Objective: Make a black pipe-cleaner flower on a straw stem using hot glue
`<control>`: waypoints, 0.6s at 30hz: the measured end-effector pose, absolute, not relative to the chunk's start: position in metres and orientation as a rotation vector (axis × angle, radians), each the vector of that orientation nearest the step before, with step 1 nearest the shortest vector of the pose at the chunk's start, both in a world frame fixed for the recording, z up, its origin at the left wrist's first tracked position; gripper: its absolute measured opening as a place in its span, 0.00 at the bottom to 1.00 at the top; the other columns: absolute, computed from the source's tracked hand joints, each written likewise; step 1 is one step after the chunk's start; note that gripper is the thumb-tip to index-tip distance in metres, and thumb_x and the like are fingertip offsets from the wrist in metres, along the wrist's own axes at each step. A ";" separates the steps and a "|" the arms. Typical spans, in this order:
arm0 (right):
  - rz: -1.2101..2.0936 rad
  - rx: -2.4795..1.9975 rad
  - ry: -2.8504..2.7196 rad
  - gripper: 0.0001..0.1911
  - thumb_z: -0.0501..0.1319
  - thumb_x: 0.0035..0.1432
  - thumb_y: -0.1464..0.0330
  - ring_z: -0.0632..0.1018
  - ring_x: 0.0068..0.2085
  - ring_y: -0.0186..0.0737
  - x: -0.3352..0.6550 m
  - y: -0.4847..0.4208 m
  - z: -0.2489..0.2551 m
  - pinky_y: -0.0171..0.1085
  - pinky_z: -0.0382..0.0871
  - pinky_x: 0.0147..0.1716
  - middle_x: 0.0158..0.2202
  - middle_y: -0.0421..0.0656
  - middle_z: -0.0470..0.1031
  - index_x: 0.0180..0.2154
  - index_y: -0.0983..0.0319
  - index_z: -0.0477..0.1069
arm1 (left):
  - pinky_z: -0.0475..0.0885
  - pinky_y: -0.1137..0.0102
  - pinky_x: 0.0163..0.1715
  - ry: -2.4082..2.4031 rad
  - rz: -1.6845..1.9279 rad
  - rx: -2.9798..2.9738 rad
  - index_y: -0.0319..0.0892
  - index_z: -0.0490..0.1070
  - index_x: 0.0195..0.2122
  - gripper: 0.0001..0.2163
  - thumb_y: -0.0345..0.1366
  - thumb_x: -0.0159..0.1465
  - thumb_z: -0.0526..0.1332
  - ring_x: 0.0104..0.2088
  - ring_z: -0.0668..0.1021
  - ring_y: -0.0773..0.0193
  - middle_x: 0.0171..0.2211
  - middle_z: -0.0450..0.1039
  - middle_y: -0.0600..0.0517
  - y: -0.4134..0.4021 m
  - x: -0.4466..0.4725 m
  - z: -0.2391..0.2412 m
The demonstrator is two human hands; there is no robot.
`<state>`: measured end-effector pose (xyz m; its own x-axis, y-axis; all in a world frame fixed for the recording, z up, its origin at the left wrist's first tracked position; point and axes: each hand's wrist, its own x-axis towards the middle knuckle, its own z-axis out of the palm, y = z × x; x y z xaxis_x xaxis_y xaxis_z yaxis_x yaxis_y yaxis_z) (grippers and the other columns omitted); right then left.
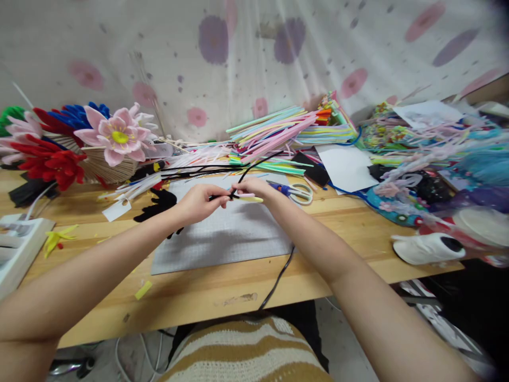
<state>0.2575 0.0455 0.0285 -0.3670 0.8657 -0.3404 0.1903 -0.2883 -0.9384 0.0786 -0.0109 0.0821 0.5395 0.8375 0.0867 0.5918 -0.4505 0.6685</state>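
Note:
Both hands meet above the grey mat (222,252) in the middle of the table. My left hand (204,201) is closed, its fingertips pinching a black pipe cleaner (254,165). Touching it from the other side, my right hand (251,187) is closed on the same black stem, which slants up and to the right. Short pink and yellow pieces (252,198) stick out to the right below the fingers; how they join the black stem is hidden. Several black fuzzy shapes (158,206) lie left of my left hand. Scissors (294,192) rest behind my right wrist.
Bundles of coloured pipe cleaners (278,132) run along the back. Fuzzy flowers (115,135) stand at the left, near a white power strip (24,246). A thread spool (427,248) lies at the right edge. A black cable (278,278) crosses the front edge.

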 end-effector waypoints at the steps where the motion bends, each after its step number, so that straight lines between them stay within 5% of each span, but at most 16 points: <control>1: 1.774 -1.353 -1.406 0.13 0.59 0.50 0.63 0.58 0.16 0.24 0.254 0.040 0.023 0.28 0.50 0.15 0.12 0.34 0.59 0.23 0.66 0.70 | 0.62 0.73 0.29 1.167 0.594 2.178 0.40 0.72 0.24 0.11 0.39 0.56 0.54 0.26 0.70 0.68 0.24 0.73 0.53 -0.011 0.075 0.084; 4: 1.861 -1.426 -1.500 0.20 0.54 0.53 0.56 0.59 0.16 0.26 0.247 0.020 0.015 0.29 0.50 0.16 0.14 0.37 0.62 0.22 0.66 0.70 | 0.60 0.74 0.25 1.261 0.652 2.066 0.39 0.71 0.24 0.11 0.40 0.55 0.54 0.23 0.67 0.70 0.22 0.70 0.54 -0.012 0.065 0.087; 7: 1.392 -1.575 -1.758 0.24 0.51 0.53 0.51 0.64 0.19 0.30 0.245 0.004 0.022 0.32 0.57 0.20 0.17 0.40 0.65 0.22 0.65 0.70 | 0.55 0.75 0.19 1.357 0.641 1.919 0.39 0.70 0.22 0.11 0.40 0.54 0.55 0.19 0.61 0.73 0.19 0.66 0.55 -0.012 0.058 0.089; 10: 0.641 -1.437 -1.843 0.18 0.58 0.49 0.56 0.71 0.38 0.40 0.242 -0.003 0.034 0.39 0.64 0.39 0.34 0.45 0.72 0.36 0.63 0.71 | 0.50 0.75 0.17 1.341 0.630 1.775 0.39 0.69 0.21 0.11 0.41 0.53 0.57 0.16 0.58 0.74 0.15 0.60 0.56 -0.012 0.053 0.089; 12: 0.434 -1.245 -1.897 0.27 0.62 0.45 0.60 0.64 0.52 0.45 0.238 -0.001 0.037 0.44 0.57 0.51 0.49 0.49 0.66 0.48 0.62 0.65 | 0.49 0.75 0.16 1.289 0.620 1.654 0.38 0.68 0.21 0.10 0.41 0.52 0.58 0.15 0.57 0.74 0.13 0.57 0.57 -0.011 0.050 0.090; 15: 0.608 -1.012 -2.000 0.36 0.63 0.45 0.62 0.57 0.59 0.44 0.231 0.009 0.031 0.45 0.52 0.55 0.58 0.49 0.57 0.56 0.60 0.55 | 0.47 0.76 0.14 1.208 0.600 1.476 0.38 0.69 0.23 0.10 0.41 0.51 0.60 0.15 0.56 0.76 0.14 0.58 0.56 -0.012 0.046 0.089; 18: 0.892 -0.871 -1.966 0.32 0.58 0.51 0.64 0.63 0.55 0.40 0.225 0.021 0.022 0.40 0.60 0.49 0.57 0.46 0.60 0.58 0.56 0.52 | 0.44 0.77 0.13 1.131 0.573 1.361 0.37 0.71 0.26 0.11 0.41 0.49 0.62 0.15 0.55 0.77 0.18 0.62 0.54 -0.013 0.039 0.087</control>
<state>0.2249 0.0210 0.0225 -0.4505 0.8116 0.3720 0.2542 0.5160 -0.8180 0.0391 -0.0129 0.0869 0.4033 0.8669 -0.2929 0.2765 0.1896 0.9421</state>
